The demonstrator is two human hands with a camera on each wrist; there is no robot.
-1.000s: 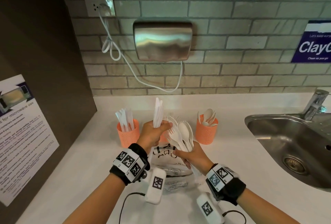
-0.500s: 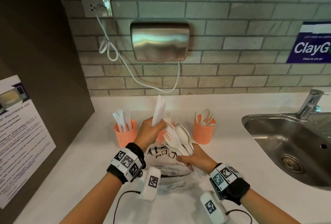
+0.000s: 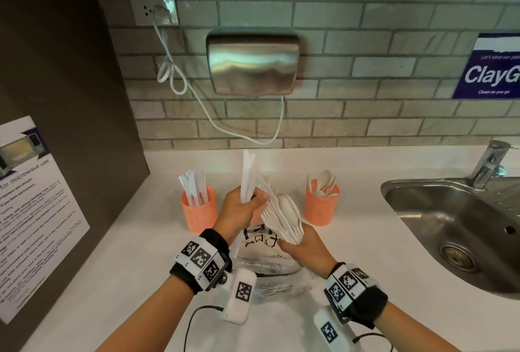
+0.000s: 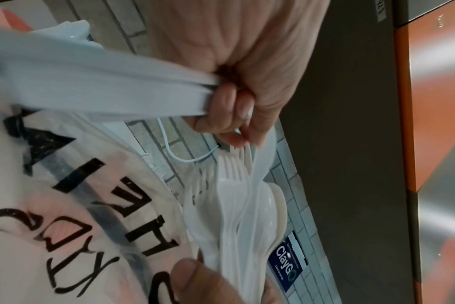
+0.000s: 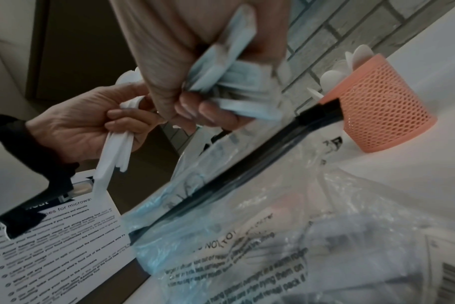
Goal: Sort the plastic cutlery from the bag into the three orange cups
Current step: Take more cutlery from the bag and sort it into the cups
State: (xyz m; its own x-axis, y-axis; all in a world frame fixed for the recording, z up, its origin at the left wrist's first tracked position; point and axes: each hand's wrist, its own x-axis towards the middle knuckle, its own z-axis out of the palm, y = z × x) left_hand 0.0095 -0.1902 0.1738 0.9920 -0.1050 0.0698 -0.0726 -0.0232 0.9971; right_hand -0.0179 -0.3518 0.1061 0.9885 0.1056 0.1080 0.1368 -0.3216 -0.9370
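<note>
My left hand (image 3: 243, 209) grips a bunch of white plastic knives (image 3: 248, 175), blades upright, and its fingertips (image 4: 231, 131) pinch one more knife out of the other bundle. My right hand (image 3: 302, 247) holds a mixed bundle of forks and spoons (image 3: 284, 218) above the clear printed bag (image 3: 267, 264) on the counter. The left orange cup (image 3: 199, 211) holds knives. The right orange cup (image 3: 321, 205) holds spoons. A middle cup with forks (image 3: 271, 185) is mostly hidden behind my hands.
A steel sink (image 3: 461, 228) with a tap (image 3: 489, 163) lies to the right. A dark panel with a microwave notice (image 3: 31, 211) stands at the left. On the brick wall hangs a metal dryer (image 3: 253, 63) with a white cable (image 3: 202, 104).
Both hands have drawn closer together. The left hand's fingers now reach into the right hand's bundle and pinch a knife there. The cups and bag have not moved.
</note>
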